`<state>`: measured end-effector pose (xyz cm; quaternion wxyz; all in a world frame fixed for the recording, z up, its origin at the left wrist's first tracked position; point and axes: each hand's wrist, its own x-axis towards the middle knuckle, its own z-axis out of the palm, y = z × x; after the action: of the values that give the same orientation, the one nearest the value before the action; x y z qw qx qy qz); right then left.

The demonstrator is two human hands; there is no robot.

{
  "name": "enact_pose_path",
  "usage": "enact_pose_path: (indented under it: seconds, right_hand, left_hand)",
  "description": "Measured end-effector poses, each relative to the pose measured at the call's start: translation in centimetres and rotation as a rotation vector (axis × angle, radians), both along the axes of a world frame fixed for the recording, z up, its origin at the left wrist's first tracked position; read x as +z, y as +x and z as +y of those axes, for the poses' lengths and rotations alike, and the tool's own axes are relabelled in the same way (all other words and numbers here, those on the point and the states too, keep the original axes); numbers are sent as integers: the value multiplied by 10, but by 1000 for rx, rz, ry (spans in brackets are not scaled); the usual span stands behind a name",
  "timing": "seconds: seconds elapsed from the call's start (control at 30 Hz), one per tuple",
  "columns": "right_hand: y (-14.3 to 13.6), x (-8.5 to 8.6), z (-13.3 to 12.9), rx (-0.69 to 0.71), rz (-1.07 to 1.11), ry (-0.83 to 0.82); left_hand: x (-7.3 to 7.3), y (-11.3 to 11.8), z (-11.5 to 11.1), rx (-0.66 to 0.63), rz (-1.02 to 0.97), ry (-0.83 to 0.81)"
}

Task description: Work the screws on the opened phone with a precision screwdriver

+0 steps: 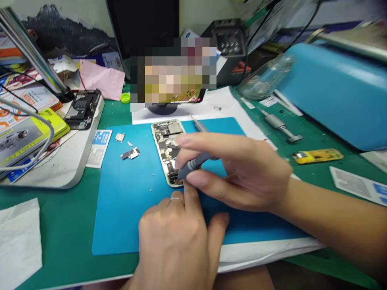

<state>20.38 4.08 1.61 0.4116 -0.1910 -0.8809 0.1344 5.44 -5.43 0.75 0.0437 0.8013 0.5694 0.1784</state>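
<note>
An opened smartphone [166, 161] with its inner parts bare lies on a blue mat [121, 209]. My right hand [242, 173] is closed on a grey screwdriver [196, 162], held slanted over the phone's lower end; its tip cannot be made out. Below the phone is my left hand [178, 229], its index finger stretched to the phone's bottom edge, thumb apart and the other fingers bent. Left of the phone lie small metal plates [131, 153], a silvery part [120, 137] and tiny screws. Another screwdriver [200, 126] shows behind my right hand.
A blurred-out screen on a round stand [163, 108] stands behind the mat. At right are a further screwdriver [276, 123], a yellow strip [317, 156] and a large blue panel [326, 92]. At left are another opened phone [83, 108], a battery box [30, 141] and a paper sheet [19, 241].
</note>
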Motion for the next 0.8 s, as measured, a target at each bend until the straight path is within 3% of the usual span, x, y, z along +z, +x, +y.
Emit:
enact_pose_path:
  seconds: [0.17, 0.27, 0.43, 0.6, 0.8]
  right_hand:
    - [-2, 2, 4, -27, 9, 131]
    - [-3, 3, 2, 1, 22, 111]
    - [-5, 4, -2, -65, 7, 129]
    - [-7, 2, -1, 52, 58, 76]
    - [-6, 1, 1, -13, 44, 116]
  left_hand:
    - [-1, -2, 0, 23, 82, -28]
    - [-2, -1, 0, 25, 79, -29]
    - [-3, -1, -2, 49, 96, -35]
    - [-7, -3, -1, 42, 95, -21]
    - [-9, -4, -1, 35, 75, -41]
